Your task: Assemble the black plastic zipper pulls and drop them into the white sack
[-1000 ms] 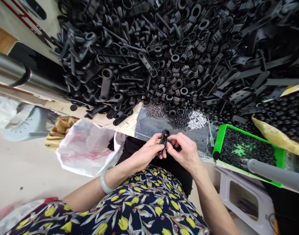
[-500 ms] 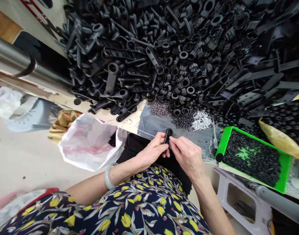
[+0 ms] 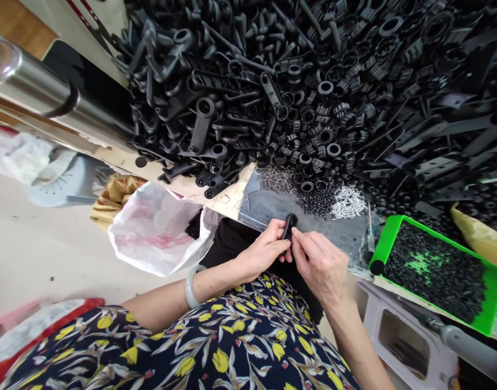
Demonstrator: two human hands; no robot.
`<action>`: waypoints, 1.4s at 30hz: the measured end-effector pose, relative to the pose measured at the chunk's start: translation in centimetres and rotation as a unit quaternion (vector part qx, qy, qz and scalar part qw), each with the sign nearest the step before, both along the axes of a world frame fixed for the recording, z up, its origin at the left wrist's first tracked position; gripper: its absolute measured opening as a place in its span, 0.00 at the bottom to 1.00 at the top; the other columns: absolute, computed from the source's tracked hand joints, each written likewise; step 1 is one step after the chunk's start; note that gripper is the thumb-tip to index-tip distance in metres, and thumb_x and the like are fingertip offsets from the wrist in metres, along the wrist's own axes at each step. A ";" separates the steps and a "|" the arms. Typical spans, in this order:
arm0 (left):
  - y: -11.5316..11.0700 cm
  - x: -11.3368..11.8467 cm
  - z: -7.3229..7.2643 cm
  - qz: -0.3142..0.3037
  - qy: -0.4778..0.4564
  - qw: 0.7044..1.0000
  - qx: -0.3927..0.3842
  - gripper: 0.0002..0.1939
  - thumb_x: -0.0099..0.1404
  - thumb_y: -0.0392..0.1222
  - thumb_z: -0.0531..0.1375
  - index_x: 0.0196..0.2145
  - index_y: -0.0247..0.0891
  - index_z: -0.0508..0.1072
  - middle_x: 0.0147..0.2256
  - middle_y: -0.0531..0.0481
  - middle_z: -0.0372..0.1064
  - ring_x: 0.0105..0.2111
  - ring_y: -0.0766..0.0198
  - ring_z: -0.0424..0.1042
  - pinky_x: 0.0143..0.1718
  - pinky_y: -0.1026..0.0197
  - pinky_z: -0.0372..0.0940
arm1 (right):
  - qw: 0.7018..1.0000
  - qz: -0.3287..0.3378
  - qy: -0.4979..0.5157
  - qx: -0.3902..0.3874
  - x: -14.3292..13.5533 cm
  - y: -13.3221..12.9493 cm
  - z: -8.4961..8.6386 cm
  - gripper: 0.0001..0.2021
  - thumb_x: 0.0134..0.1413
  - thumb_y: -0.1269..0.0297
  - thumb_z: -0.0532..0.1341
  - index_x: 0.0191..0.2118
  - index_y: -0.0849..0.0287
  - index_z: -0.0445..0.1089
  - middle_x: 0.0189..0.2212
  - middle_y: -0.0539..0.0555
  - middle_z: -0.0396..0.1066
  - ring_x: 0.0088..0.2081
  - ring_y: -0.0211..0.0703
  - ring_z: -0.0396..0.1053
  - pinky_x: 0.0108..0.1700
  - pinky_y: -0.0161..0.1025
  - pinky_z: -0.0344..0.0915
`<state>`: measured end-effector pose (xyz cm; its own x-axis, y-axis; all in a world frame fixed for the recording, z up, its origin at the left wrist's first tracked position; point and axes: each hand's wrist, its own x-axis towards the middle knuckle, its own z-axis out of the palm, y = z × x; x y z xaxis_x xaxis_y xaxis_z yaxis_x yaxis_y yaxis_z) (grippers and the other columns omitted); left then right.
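Between the thumb and fingers of my left hand (image 3: 266,249) is a black plastic lever part (image 3: 289,223), held tilted just off the table's front edge. My right hand (image 3: 321,262) is closed in a pinch against the side of that part; whatever its fingertips hold is too small to make out. Beyond the hands, on a grey mat (image 3: 264,205), lie small piles of brown-grey bits (image 3: 276,177), tiny black pieces (image 3: 314,200) and silvery pins (image 3: 348,201). A thin screwdriver-like tool (image 3: 370,233) rests right of the pins.
Heaps of black levers (image 3: 201,127), toothed rings (image 3: 325,89) and flat strips (image 3: 447,132) cover the table behind. A green tray (image 3: 380,246) of small black pieces stands right. A white bag (image 3: 150,244) hangs open at left, near a steel cylinder (image 3: 32,76).
The view has shifted, so the table and hands appear farther right. Both hands keep the same hold at the black lever part, with little visible finger movement.
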<state>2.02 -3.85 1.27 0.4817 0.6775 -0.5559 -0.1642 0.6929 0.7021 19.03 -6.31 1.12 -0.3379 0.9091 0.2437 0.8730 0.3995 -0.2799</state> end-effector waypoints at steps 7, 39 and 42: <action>0.1 -0.1 0.1 -0.003 0.000 1.000 0.005 0.13 0.66 0.35 0.54 0.49 0.38 0.62 0.31 0.56 0.66 0.30 0.67 0.67 0.35 0.61 0.60 | 1.000 -0.012 -0.001 0.020 -0.2 -0.2 -0.5 0.07 0.69 0.70 0.63 0.49 0.61 0.77 0.30 0.51 0.78 0.31 0.39 0.70 0.38 0.39 0.61; -0.1 -0.3 -1.4 -0.044 0.018 0.997 0.056 0.13 0.69 0.36 0.54 0.51 0.41 0.61 0.32 0.56 0.68 0.32 0.66 0.69 0.36 0.62 0.61 | 0.999 -0.047 0.000 -0.020 -0.3 -0.4 0.0 0.09 0.72 0.68 0.60 0.48 0.58 0.78 0.33 0.53 0.80 0.33 0.40 0.71 0.38 0.40 0.60; -0.1 -0.3 -1.3 -0.047 0.021 0.997 0.056 0.13 0.69 0.36 0.54 0.51 0.41 0.61 0.32 0.56 0.68 0.32 0.66 0.69 0.36 0.61 0.61 | 0.998 -0.055 -0.009 -0.016 -0.4 -0.3 0.3 0.08 0.72 0.67 0.60 0.47 0.58 0.78 0.32 0.52 0.79 0.33 0.39 0.71 0.37 0.40 0.59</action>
<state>1.68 -3.94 -0.04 0.5232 0.6901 -0.5001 -0.0707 0.6199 0.7815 18.61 -6.59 1.39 -0.2404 0.9479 0.2089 0.9155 0.2929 -0.2757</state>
